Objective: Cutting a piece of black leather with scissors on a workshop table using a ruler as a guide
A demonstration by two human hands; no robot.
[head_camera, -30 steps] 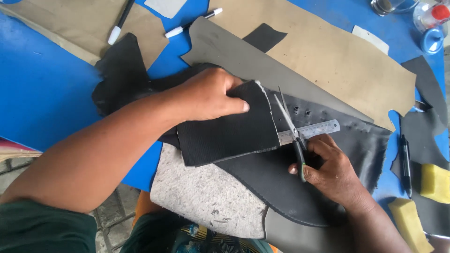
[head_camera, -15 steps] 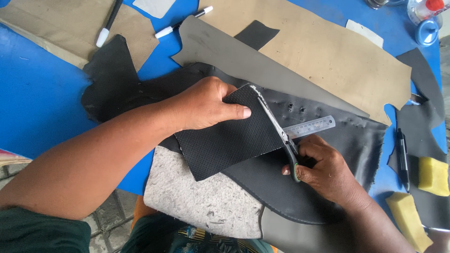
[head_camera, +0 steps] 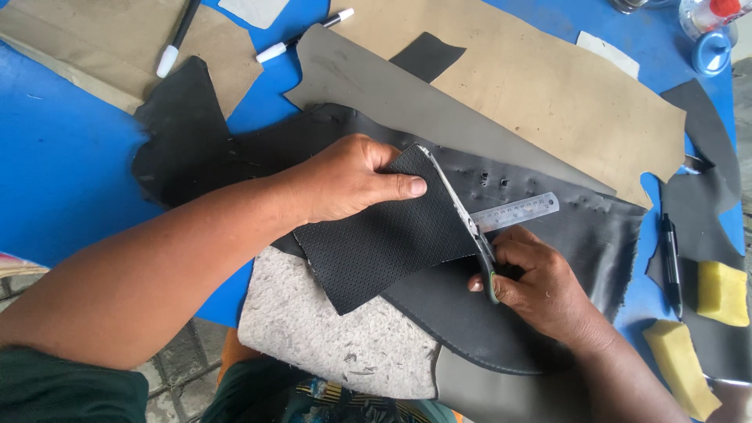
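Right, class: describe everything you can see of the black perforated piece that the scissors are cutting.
The black perforated piece is a thin, flexible sheet, like synthetic leather, dotted all over with fine holes. It is roughly four-sided, tilted, with one corner pointing toward the person. The left hand pinches its upper edge, thumb on top. The scissors, held by the right hand, run along its right edge. It lies over a larger dark sheet and a grey fibrous board.
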